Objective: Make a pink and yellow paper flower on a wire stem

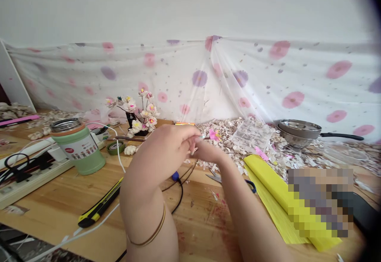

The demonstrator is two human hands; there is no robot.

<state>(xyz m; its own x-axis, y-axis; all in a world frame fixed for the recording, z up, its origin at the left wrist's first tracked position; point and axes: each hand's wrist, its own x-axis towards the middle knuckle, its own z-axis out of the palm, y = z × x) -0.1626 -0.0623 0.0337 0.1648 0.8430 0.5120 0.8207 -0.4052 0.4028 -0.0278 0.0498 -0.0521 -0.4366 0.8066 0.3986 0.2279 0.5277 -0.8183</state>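
Observation:
My left hand (pixel 174 141) reaches in over the table with its wrist bent and its fingers closed. My right hand (pixel 206 151) meets it fingertip to fingertip, also closed. Whatever is pinched between them is hidden by the fingers. Just beyond the fingertips shows a small pink and yellow paper flower (pixel 214 135); I cannot tell if it is held or lies on the scraps behind. Below the hands are a thin dark cord with a blue end (pixel 175 176) and scissors (pixel 251 185), partly covered by my right forearm.
Paper scraps (pixel 226 151) cover the table's back. Yellow crepe paper (pixel 276 198) lies right, near a pan (pixel 299 129). On the left are a green jar (pixel 80 151), a utility knife (pixel 101 204), a power strip (pixel 32 178), green tape (pixel 115 148) and a flower arrangement (pixel 145 115).

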